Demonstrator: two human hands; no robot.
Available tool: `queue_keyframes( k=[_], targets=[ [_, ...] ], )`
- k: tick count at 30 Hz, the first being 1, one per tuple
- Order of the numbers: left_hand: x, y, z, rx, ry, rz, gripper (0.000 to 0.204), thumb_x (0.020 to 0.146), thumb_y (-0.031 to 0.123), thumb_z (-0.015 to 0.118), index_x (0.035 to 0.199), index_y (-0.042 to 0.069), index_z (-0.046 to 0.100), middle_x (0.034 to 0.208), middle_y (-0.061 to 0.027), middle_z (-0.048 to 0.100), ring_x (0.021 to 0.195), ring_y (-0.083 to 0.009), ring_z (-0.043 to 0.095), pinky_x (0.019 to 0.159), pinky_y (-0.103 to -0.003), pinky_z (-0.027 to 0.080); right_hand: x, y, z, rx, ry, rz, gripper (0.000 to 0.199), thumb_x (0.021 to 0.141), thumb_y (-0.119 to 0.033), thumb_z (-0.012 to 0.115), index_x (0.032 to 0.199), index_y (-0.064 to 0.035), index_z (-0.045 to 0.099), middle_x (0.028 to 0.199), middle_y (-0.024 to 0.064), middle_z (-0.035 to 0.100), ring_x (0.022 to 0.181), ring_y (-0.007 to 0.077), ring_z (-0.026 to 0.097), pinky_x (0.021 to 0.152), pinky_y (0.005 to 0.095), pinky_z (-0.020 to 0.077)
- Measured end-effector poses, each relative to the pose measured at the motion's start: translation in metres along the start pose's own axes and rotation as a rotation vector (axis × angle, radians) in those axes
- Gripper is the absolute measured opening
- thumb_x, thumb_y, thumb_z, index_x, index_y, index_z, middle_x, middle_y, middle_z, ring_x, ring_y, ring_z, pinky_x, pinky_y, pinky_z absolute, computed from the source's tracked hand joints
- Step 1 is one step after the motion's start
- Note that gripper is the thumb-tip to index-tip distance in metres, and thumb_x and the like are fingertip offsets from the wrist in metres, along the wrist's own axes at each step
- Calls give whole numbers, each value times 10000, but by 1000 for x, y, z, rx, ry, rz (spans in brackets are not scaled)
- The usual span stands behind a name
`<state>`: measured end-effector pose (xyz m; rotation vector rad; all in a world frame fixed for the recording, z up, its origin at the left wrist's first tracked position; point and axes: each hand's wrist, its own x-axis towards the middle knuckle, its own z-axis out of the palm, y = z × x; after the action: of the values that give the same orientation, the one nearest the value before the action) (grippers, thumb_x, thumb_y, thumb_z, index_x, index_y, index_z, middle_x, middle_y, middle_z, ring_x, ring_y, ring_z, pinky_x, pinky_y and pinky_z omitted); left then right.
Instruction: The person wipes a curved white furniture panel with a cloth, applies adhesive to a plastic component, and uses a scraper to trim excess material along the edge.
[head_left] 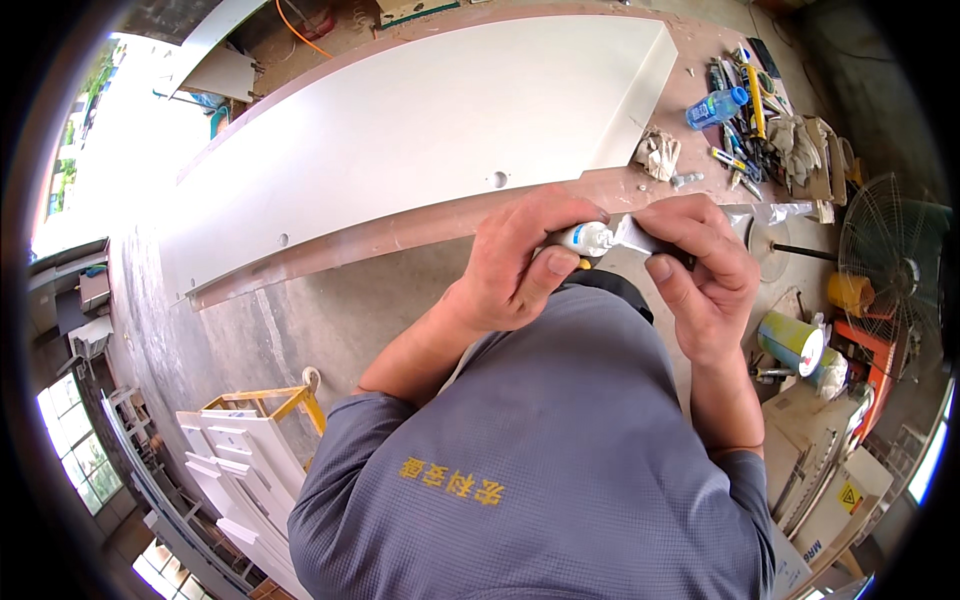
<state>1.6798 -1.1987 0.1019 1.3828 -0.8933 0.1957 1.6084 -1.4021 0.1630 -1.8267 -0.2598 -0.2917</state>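
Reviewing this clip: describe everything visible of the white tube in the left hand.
The white tube is small and rounded, with blue marking on its side; whether it is plastic or metal is unclear. It lies across the picture, its visible end pointing right, toward the pale piece in the right hand; whether the two touch is unclear. The left hand grips it between thumb and fingers, hiding its other end.

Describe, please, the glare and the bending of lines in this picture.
In the head view, daylight washes out the opening at upper left; the far edge of the white panel bows with fisheye distortion; the corners go black; the tube in the left hand looks fairly sharp.
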Motion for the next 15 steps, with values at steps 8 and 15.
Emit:
queue_keyframes(
  k=[8, 15],
  targets=[
    [3, 3, 0, 7, -1, -110, 298, 995, 198, 703, 1213, 24, 598, 992, -108, 641, 775, -220, 608, 671, -331, 492, -5, -3, 9, 625, 52, 412, 290, 1083, -158, 560, 1229, 51, 698, 1017, 65, 726, 713, 54, 522, 625, 202, 406],
    [2, -2, 7, 17, 60, -122, 364, 944, 185, 784, 1206, 33, 583, 980, -95, 627, 772, -197, 600, 668, -305, 492, -5, -4, 15, 526, 63, 354, 304, 1079, -173, 571, 1254, 44, 695, 1072, 59, 720, 751, 45, 521, 662, 197, 410]
  ],
)
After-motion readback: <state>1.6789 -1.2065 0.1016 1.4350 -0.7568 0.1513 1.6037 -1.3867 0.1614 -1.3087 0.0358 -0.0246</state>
